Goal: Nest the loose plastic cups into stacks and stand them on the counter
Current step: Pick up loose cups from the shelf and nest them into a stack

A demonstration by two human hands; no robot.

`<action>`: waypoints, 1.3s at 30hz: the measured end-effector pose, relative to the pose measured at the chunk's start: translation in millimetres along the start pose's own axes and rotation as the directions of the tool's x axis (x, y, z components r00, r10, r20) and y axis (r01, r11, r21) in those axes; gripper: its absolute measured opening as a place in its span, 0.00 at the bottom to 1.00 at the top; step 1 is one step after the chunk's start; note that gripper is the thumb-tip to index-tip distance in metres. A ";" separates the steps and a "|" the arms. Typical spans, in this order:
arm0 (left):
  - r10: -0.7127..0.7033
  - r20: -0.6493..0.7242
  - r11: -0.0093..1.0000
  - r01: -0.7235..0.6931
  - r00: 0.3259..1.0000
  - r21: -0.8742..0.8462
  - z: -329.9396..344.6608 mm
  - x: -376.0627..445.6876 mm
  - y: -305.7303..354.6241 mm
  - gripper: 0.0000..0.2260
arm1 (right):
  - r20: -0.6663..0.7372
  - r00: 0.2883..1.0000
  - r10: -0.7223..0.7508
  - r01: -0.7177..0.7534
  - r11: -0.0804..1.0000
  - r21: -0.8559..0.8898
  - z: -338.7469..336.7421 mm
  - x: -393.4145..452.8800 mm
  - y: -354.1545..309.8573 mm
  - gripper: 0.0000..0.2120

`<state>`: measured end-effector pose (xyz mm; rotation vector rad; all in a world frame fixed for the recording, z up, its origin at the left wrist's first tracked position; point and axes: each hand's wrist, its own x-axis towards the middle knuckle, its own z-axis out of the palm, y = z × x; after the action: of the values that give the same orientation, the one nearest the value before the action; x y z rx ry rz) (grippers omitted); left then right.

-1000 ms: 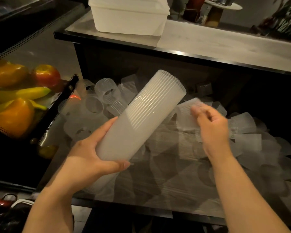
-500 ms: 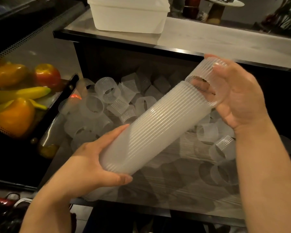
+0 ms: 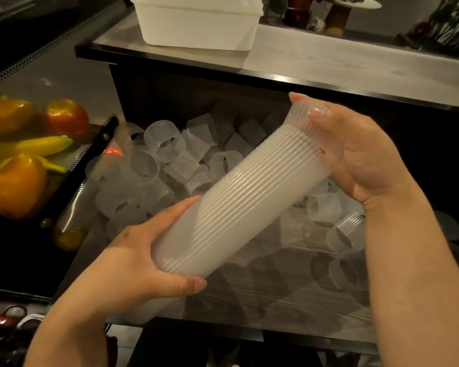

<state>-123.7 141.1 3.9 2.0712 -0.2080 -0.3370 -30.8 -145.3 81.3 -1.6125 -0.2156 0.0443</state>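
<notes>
Mid-frame, left hand (image 3: pixel 133 263) was curled round the lower end of a long stack of ribbed translucent plastic cups (image 3: pixel 236 200), held tilted, running from lower centre up toward centre right. Right hand (image 3: pixel 355 154) was wrapped over the top end, fingers (image 3: pixel 316 112) pinching one more ribbed cup (image 3: pixel 306 120) that sat partly on the stack, not fully seated as far as visible. To do this step well: probably keep the cup's axis in line with the stack, push straight along it, brace the base with the left hand, avoid squeezing hard since thin walls likely buckle. Below the hands, a clear-sided bin (image 3: pixel 276 311) held many loose ribbed cups (image 3: pixel 167 141), scattered at all angles, across centre and lower right. Left edge of frame: perforated metal tray (image 3: pixel 72 192) with orange peppers, a red fruit, yellow bananas. Top centre: white rectangular plastic tub (image 3: pixel 196 27) on the grey counter (image 3: pixel 355 67); contents not visible. No finished stack visible on the counter.
</notes>
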 end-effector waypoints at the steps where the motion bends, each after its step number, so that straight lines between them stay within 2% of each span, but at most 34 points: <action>1: -0.001 0.001 1.000 0.001 1.000 0.000 -0.1 -0.1 -0.1 0.47 | 0.005 1.000 0.001 -0.001 1.000 -0.010 0.1 0.6 -0.4 0.14; 4: -0.002 -0.002 1.000 0.002 1.000 -0.001 0.7 0.0 -0.5 0.46 | 0.013 1.000 -0.001 0.002 0.997 -0.081 0.3 1.2 -1.2 0.14; 8: -0.004 -0.011 1.000 0.003 1.000 -0.029 3.1 0.7 -0.9 0.46 | 0.015 0.999 -0.047 0.050 0.957 -0.287 5.0 0.4 -1.3 0.15; 12: 0.007 -0.025 0.999 -0.008 1.000 -0.032 4.6 2.2 0.2 0.45 | 0.014 0.996 -0.084 0.083 0.930 -0.359 10.6 -0.6 -1.0 0.18; 19: 0.014 -0.069 1.000 -0.014 0.998 -0.005 4.2 6.3 -3.5 0.45 | 0.096 0.995 -0.042 0.064 0.969 -0.237 19.6 -4.5 12.9 0.24; 23: 0.010 -0.073 1.000 -0.009 0.997 0.013 2.0 5.4 -4.9 0.47 | 0.089 0.995 -0.042 0.054 0.988 -0.142 24.6 -6.4 21.8 0.28; 27: 0.007 -0.101 1.000 -0.006 0.995 0.003 3.0 5.1 -8.9 0.44 | 0.057 0.997 -0.046 0.053 0.993 -0.110 30.7 -3.8 29.8 0.28; 30: -0.001 -0.112 1.000 0.000 0.994 -0.003 3.4 4.9 -12.3 0.45 | -0.019 0.998 -0.054 0.053 0.998 -0.038 34.6 1.8 34.9 0.28; 33: -0.009 -0.134 0.999 0.003 0.991 -0.045 4.2 5.4 -14.4 0.47 | -0.106 0.993 -0.051 0.070 0.980 0.189 38.3 6.3 42.4 0.28; 35: -0.015 -0.195 0.995 -0.004 0.981 -0.098 5.9 6.5 -17.3 0.49 | -0.196 0.980 -0.033 0.091 0.950 0.298 42.1 7.0 50.8 0.28; 37: -0.040 -0.274 0.983 -0.011 0.961 -0.181 7.8 8.5 -21.1 0.53 | -0.312 0.950 0.012 0.076 0.960 0.268 49.0 8.0 64.2 0.24; 39: -0.036 -0.337 0.968 -0.052 0.941 -0.247 8.4 10.9 -24.4 0.58 | -0.357 0.932 0.066 -0.012 0.988 0.152 60.8 7.8 80.5 0.14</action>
<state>-115.8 143.3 -23.0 1.8390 0.0353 0.0050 -24.0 -87.2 -1.3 -1.4471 0.1041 -0.2016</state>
